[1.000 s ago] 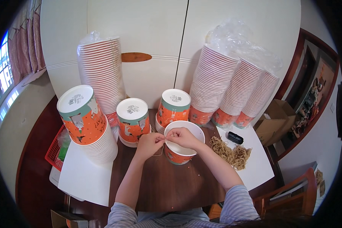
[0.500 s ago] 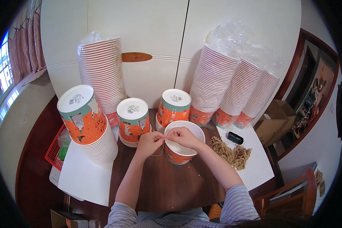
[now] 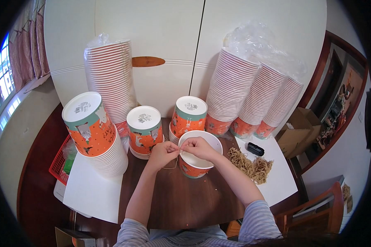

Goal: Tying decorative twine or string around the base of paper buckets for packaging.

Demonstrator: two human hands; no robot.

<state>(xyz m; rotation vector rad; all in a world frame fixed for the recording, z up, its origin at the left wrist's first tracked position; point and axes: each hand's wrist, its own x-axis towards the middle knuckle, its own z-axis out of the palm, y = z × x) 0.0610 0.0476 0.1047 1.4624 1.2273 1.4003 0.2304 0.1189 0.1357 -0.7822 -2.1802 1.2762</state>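
A paper bucket (image 3: 193, 175), orange and green outside and white inside, stands upright with its mouth up at the middle of the table. Over its left rim my left hand (image 3: 163, 155) and my right hand (image 3: 198, 149) meet, their fingertips pinched together. Between them is a thin beige string (image 3: 169, 168), part of which hangs below my left hand beside the bucket. Just where it runs between the fingertips is too small to make out. To the right of the bucket lies a tangled heap of the same beige string (image 3: 251, 166).
Upside-down bucket stacks stand at the far left (image 3: 86, 136), left of centre (image 3: 145, 133) and behind the bucket (image 3: 189, 115). Plastic-wrapped stacks rise at back left (image 3: 111, 78) and back right (image 3: 235, 86). A small black case (image 3: 255, 149) lies near the string. A red basket (image 3: 59, 160) sits left.
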